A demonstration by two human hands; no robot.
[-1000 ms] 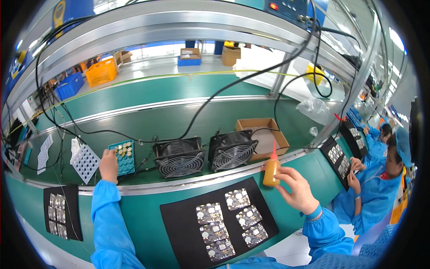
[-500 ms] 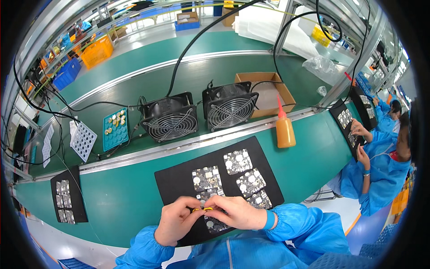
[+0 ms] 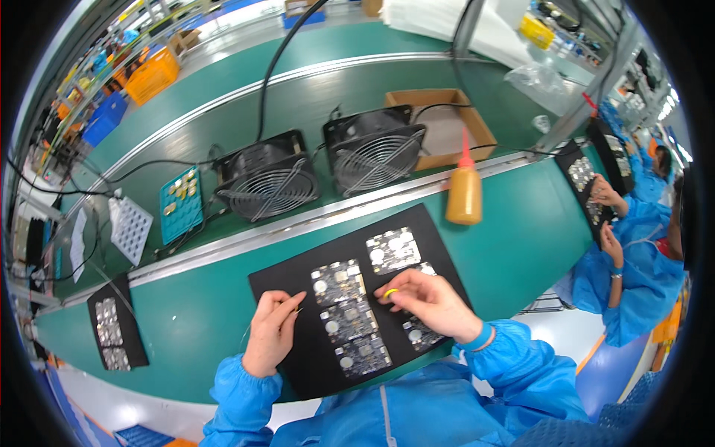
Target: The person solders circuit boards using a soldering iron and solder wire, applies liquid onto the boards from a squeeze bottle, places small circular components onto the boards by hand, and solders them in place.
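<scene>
My left hand is closed in a pinch over the left part of the black mat, left of the circuit boards. A tiny thin tip shows at its fingertips, too small to name. Between the thumb and fingers of my right hand is a small yellow curved piece. That hand hovers over the right column, partly hiding the boards under it. Three circuit boards, among them a lower one, form the left column; another board lies at the upper right of the mat.
Two black fans stand behind the metal rail, beside a cardboard box. An orange bottle with a red nozzle stands right of the mat. A teal tray holds small round parts. More boards lie at far left; a co-worker sits at right.
My hands, together over the left column before, have come apart. The left moved left; the right moved right and away from me with the yellow piece. The whole view has shifted slightly.
</scene>
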